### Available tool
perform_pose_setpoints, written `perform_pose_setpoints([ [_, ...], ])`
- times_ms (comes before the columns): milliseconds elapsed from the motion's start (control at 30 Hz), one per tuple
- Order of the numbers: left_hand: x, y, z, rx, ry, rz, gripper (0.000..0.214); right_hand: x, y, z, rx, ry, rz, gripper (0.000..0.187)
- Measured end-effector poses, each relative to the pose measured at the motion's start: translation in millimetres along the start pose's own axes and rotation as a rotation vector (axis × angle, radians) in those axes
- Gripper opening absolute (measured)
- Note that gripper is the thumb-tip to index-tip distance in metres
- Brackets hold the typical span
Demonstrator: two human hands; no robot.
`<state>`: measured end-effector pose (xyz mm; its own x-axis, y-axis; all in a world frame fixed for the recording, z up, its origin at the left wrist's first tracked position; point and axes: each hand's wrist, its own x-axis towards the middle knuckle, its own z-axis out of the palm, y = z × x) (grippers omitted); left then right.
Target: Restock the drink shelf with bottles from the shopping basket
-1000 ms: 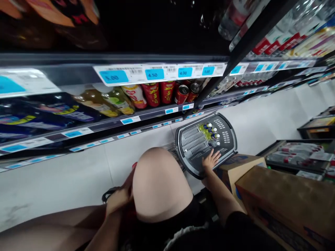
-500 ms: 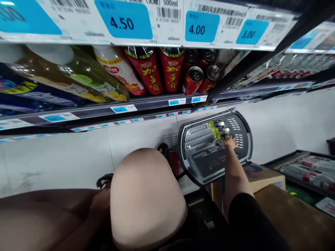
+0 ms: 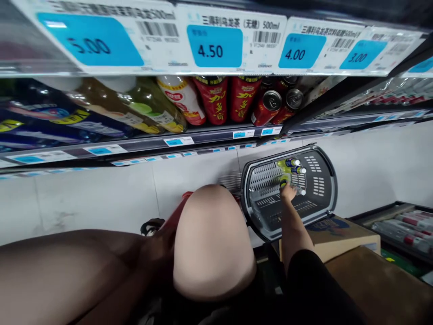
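My right hand (image 3: 288,193) reaches down into a dark grey shopping basket (image 3: 333,189) on the floor. Its fingers are closed on a drink bottle (image 3: 284,181) with yellow-green showing above the hand. A clear bottle neck with a white cap (image 3: 302,192) shows just right of the fingers; I cannot tell whether it is the same bottle. Beside it in the basket lie two yellow-green bottles (image 3: 290,166) with dark blue labels and white caps. In shadow between my legs is a dim shape, perhaps my left hand (image 3: 154,253), near a red thing (image 3: 179,210); its fingers are unclear.
A drinks shelf (image 3: 209,133) crosses the view, holding bottles and red cans (image 3: 245,99). Price labels (image 3: 214,47) line the shelf edge above. Cardboard boxes (image 3: 341,237) stand right of my arm, beside a rack of bottles (image 3: 406,225). My bare knee (image 3: 214,243) is left of the basket.
My right hand has moved leftward within the basket, away from the two bottles lying together. The red thing now shows left of my knee. The view has shifted, moving shelf and basket rightward.
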<state>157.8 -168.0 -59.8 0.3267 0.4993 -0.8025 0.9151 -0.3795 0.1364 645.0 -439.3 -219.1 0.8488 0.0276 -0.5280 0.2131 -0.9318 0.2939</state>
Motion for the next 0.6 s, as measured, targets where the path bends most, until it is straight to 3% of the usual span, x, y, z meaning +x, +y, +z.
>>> perform_pose_setpoints([
  [167, -10.3, 8.5, -14.5, 0.023, -0.048, 0.044, 0.035, -59.5, -28.1, 27.1, 0.030, -0.106, -0.096, 0.054],
  [300, -16.7, 16.3, -22.8, 0.049, -0.049, 0.053, 0.036, -101.8, -42.1, 32.0, 0.092, -0.155, -0.101, 0.050],
  [433, -20.2, 15.4, -17.5, 0.045, 0.050, 0.133, 0.035, -133.8, -44.4, 13.9, 0.169, -0.112, -0.065, 0.036],
  [600, -22.1, 12.4, -11.2, 0.004, 0.128, 0.168, 0.033, -166.6, -32.7, -37.1, 0.311, 0.104, -0.085, 0.026],
])
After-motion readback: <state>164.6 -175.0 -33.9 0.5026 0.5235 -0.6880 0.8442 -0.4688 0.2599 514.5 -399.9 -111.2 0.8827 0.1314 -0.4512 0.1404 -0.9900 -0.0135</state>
